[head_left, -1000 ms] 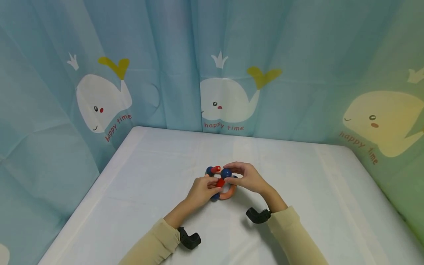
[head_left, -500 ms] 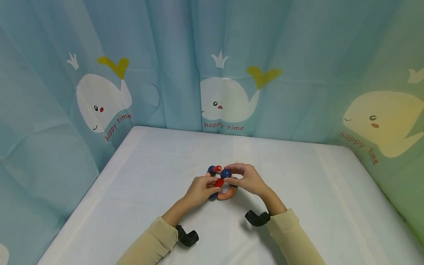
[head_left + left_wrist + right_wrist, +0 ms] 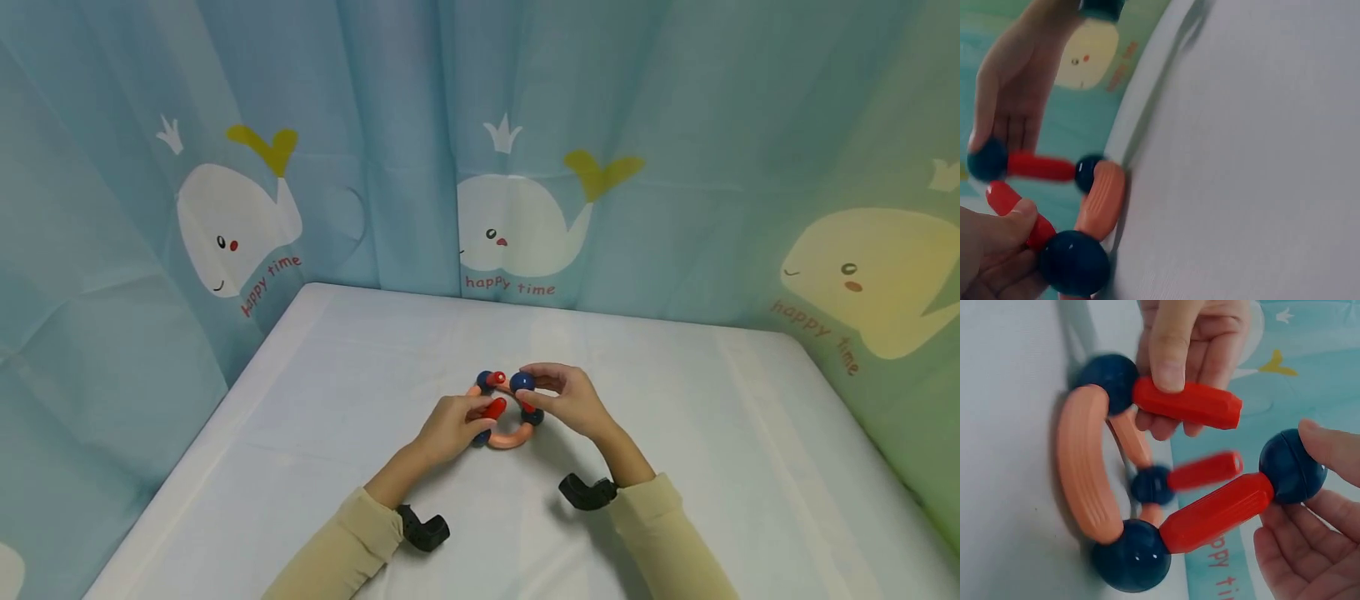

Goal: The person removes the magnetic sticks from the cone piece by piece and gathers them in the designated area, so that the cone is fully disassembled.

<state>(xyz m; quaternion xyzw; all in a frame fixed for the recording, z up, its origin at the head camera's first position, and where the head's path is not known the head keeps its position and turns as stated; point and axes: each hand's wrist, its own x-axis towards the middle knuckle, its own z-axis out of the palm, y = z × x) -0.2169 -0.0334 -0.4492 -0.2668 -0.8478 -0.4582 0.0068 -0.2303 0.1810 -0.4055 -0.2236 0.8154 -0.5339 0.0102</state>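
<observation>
A ring of orange curved rods joined by blue balls lies on the white table in the head view, with red rods standing up from the balls. My left hand pinches one red rod between thumb and fingers, just above its ball. The tip of that rod is bare. My right hand holds a blue ball that tops a second red rod; this rod leans and meets a ring ball at its lower end. A third red rod stands untouched at the back, bare-tipped.
The white table extends around the ring on all sides. Behind it hangs a blue curtain printed with whales. A black camera mount sits on the left wrist and another black mount on the right.
My right hand has moved slightly right and away with its blue ball, apart from the left-hand rod's tip. The ring has turned or shifted a little. The left hand keeps its pinch.
</observation>
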